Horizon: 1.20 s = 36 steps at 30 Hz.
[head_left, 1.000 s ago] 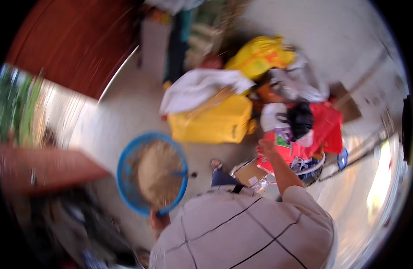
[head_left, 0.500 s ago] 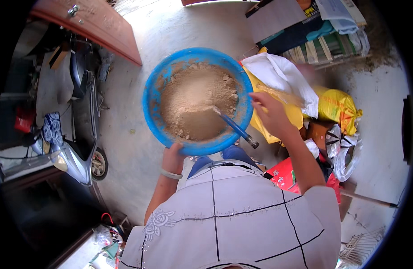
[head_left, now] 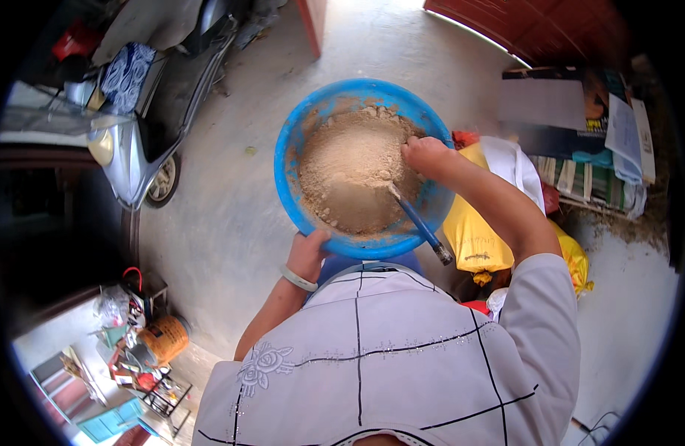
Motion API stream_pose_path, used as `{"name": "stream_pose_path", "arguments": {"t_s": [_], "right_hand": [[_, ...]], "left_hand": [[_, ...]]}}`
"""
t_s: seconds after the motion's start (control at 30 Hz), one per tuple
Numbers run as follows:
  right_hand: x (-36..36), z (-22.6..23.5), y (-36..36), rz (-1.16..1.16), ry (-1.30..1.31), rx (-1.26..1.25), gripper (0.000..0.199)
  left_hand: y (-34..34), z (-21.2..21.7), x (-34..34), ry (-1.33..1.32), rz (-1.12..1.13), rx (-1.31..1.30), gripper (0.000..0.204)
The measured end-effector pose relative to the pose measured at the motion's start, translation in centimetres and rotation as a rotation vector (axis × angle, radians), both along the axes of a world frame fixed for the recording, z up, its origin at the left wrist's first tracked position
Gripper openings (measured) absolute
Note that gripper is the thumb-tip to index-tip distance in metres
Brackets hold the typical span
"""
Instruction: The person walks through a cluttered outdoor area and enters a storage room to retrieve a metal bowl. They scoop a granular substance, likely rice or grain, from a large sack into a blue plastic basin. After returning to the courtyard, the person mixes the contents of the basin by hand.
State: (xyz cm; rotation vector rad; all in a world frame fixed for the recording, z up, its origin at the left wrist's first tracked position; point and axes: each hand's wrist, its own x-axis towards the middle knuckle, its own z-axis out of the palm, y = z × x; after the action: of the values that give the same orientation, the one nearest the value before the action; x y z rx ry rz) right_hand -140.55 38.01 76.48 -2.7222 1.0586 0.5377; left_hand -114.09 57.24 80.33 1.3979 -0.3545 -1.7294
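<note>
A blue plastic basin (head_left: 289,195) holds a heap of light brown, lumpy powder (head_left: 350,152). My left hand (head_left: 307,254) is closed on its near-left rim, thumb on top. Reaching over the right rim, my right hand (head_left: 425,156) has its fingers curled at the powder's right edge; whatever is in them, if anything, is hidden. A blue-handled tool (head_left: 418,221) with a dark end leans on the near-right rim. Its pale tip sinks into the powder, so its kind cannot be made out.
Yellow bags (head_left: 477,241) and a white sack (head_left: 515,169) sit on the floor to the right. Behind them are stacked cartons and papers (head_left: 580,141). A scooter (head_left: 127,156) stands at left, and an orange bucket (head_left: 164,340) with clutter lies at lower left.
My right hand has moved from the basin's right rim inward over the powder, its fingers now curled. The left hand keeps its hold. My view has turned, and the room has shifted around me.
</note>
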Motion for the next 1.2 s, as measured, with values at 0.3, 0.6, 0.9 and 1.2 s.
{"name": "stream_pose_path", "arguments": {"t_s": [0.3,0.6,0.9,1.2], "right_hand": [[14.2,3.0,-4.5,0.091,-0.296,0.042,0.008],[22.2,9.8,-5.4,-0.153,-0.430,0.474,0.014],[25.5,5.4,-6.0,0.867,-0.186,0.060,0.023],[21.9,-1.2,-5.3,1.074,0.088,-0.016,0.022]], "left_hand": [[2.1,0.7,9.2,-0.001,0.227,-0.036,0.031],[3.7,1.2,8.9,0.008,0.454,-0.061,0.033],[6.2,1.3,5.3,-0.043,0.722,-0.059,0.034],[7.3,-4.7,-4.9,0.104,1.088,-0.010,0.031]]}}
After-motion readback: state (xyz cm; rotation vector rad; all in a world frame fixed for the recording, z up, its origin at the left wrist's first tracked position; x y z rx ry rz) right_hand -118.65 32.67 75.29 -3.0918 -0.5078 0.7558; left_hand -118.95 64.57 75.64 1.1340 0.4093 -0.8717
